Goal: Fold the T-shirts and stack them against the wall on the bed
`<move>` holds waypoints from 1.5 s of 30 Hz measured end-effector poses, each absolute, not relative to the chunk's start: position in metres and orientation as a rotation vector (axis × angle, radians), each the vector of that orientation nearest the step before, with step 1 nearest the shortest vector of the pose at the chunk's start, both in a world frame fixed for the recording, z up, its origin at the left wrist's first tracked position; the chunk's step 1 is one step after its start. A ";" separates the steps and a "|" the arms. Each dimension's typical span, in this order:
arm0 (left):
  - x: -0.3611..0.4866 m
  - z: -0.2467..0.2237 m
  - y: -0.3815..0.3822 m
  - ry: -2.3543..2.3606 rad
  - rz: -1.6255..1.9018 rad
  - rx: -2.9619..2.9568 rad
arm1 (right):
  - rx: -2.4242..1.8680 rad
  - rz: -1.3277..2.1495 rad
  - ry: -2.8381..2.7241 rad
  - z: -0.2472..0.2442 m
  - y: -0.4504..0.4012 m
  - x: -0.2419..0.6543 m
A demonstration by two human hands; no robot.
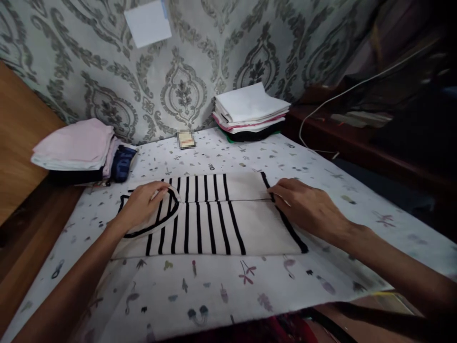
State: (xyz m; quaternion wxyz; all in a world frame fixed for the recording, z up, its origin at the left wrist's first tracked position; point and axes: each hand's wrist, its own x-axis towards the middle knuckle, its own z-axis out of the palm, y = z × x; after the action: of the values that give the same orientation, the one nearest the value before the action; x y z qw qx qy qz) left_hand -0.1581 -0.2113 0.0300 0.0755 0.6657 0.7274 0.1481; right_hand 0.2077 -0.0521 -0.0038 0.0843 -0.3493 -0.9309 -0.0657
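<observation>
A cream knit garment with black stripes (209, 228) lies flat in the middle, its two sides folded in so their edges meet along a centre line. A black-trimmed neckline forms a loop at its left end. My left hand (144, 200) rests over that loop, thumb and fingers pinched at its upper edge. At the right end, my right hand (303, 202) pinches the black-bordered hem close to the centre line.
Folded clothes (76, 147) are piled at the back left, and another folded stack (252, 112) stands at the back right. A small pixelated packet (186, 139) lies near the patterned wall. A white cable (321, 107) runs over dark furniture at right.
</observation>
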 end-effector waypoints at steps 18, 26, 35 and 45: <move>-0.170 -0.005 -0.210 2.354 0.273 1.982 | -0.275 0.320 -2.904 -0.044 -0.099 0.034; -0.291 -0.013 -0.219 2.850 0.616 1.195 | -0.283 0.254 -2.861 -0.055 -0.105 0.027; -0.315 -0.021 -0.213 2.735 0.860 1.209 | -0.265 0.217 -2.834 -0.057 -0.104 0.027; -0.305 -0.024 -0.211 2.668 0.800 1.312 | -0.251 0.250 -2.837 -0.053 -0.106 0.029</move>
State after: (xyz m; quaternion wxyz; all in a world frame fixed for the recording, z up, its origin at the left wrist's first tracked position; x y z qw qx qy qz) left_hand -0.3053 -0.2115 -0.0238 0.0315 0.4259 0.8661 0.2598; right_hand 0.0287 -0.1056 -0.0532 0.1407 -0.0870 -0.9824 0.0866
